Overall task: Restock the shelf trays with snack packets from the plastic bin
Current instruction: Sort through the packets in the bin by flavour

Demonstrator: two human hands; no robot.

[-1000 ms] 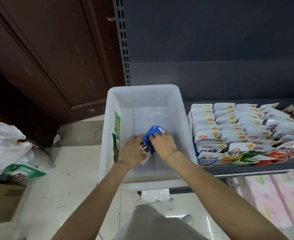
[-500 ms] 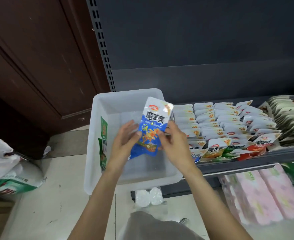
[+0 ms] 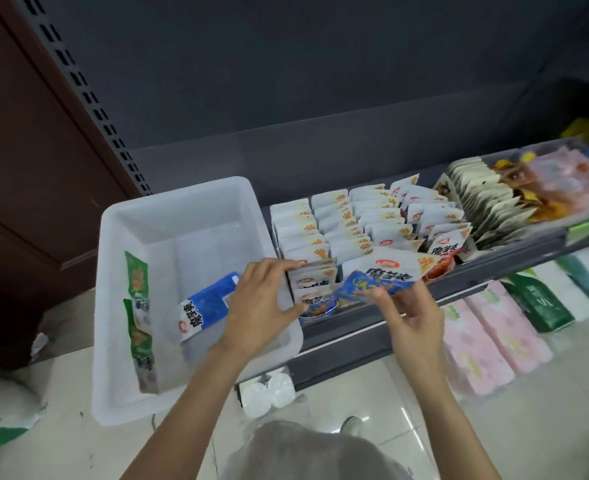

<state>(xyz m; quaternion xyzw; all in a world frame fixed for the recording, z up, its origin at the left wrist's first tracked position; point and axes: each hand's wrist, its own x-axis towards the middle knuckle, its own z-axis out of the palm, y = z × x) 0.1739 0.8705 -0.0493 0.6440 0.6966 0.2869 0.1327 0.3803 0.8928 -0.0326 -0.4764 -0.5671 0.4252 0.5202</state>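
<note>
My right hand (image 3: pixel 411 317) pinches a blue and white snack packet (image 3: pixel 379 276) by its lower edge, over the front of the shelf tray (image 3: pixel 341 237). The tray holds several rows of upright white packets. My left hand (image 3: pixel 261 303) reaches across the bin's right rim and its fingers touch the front packets (image 3: pixel 315 277) of the leftmost row. The white plastic bin (image 3: pixel 196 202) stands on the floor to the left of the shelf. One blue packet (image 3: pixel 206 310) lies on its bottom. Two green packets (image 3: pixel 137 299) lean against its left wall.
A second tray (image 3: pixel 528 192) of beige and orange packets sits further right on the same shelf. Pink and green tissue packs (image 3: pixel 493 334) fill the shelf below. A brown door (image 3: pixel 26 150) stands to the left. White bags (image 3: pixel 2 410) lie on the tiled floor.
The blue packet came up out of the bin and moved right to the shelf tray, now held by my right hand alone. My left hand let go and went to the front packets.
</note>
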